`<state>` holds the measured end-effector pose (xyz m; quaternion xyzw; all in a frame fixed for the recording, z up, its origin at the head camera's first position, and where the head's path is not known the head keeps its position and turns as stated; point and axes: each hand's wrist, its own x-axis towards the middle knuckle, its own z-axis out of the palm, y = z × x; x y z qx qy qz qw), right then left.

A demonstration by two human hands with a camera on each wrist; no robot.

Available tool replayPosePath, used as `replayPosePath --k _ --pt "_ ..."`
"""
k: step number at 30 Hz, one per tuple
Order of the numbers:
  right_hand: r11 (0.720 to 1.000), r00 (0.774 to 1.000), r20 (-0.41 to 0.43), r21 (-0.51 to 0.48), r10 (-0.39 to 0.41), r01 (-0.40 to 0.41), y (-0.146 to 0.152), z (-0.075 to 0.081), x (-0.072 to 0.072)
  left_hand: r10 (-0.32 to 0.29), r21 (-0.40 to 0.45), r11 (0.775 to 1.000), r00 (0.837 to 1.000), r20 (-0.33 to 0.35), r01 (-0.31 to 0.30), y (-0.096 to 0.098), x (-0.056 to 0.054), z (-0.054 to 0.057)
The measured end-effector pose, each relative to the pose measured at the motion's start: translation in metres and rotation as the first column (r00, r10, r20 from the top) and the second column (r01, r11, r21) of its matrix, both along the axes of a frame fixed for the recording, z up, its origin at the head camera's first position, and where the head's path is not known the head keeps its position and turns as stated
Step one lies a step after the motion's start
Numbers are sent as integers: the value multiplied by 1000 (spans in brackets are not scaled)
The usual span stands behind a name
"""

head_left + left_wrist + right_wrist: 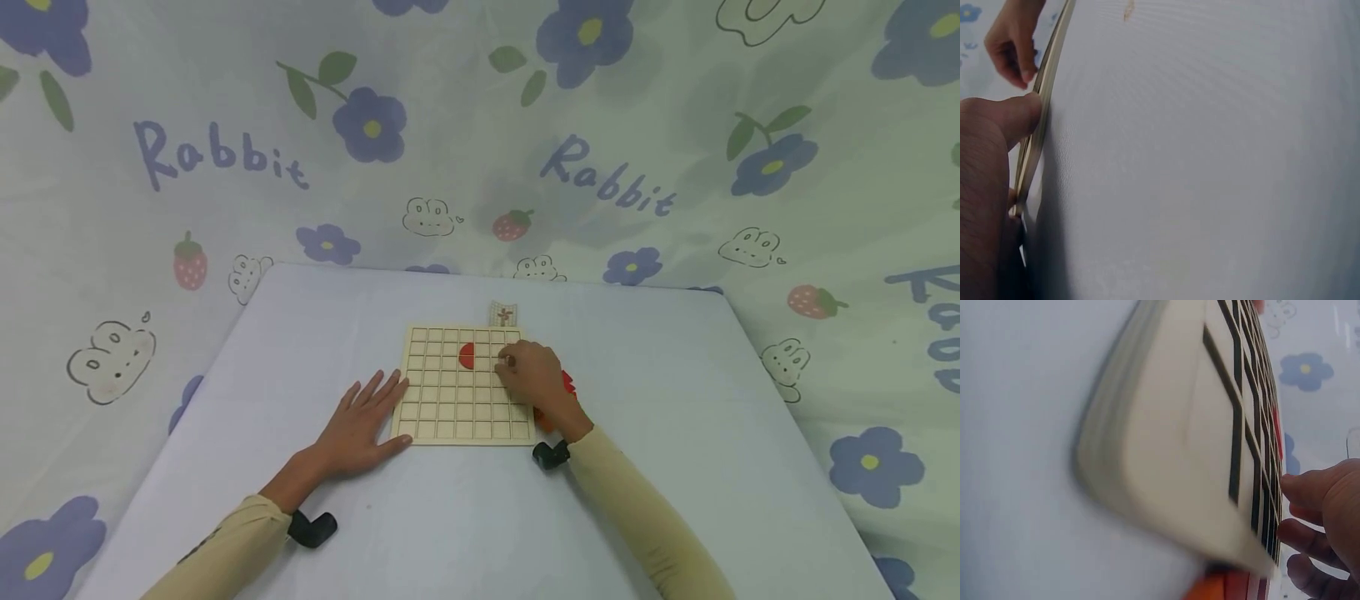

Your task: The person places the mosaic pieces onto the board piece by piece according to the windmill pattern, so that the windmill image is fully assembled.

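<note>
The board (441, 412) is pale yellow, with dark lines making little squares. The half-circle (467, 357) is red. The tabletop (675, 375) is white. The sleeves (641, 504) are tan. The curtain (465, 125) is white, with purple-blue flowers (386, 142), yellow in the middle, green leaves (337, 67), pink-red strawberries (190, 265) and black-line bunnies (112, 367).

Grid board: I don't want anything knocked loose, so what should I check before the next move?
1. Grid board lying flat on the table: ok.
2. Left hand touching the board's left edge: ok, fingers spread.
3. Red half-disc within the grid: ok.
4. Right hand, over the board's right side, holding a piece: cannot tell.
5. Red and orange pieces beside the board fully visible: not ok, partly hidden.
6. Patterned card readable: not ok, too small.
</note>
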<state>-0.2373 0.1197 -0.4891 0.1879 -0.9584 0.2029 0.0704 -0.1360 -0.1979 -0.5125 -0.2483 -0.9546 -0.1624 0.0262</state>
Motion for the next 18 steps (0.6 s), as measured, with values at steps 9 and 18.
replayPosePath --k 9,18 --pt "996 994 88 55 -69 65 39 6 -10 3 -3 1000 1000 18 -3 0 -1 2" --pt "993 988 147 108 -56 40 54 5 -14 2 1 1000 1000 5 -2 0 -1 1"
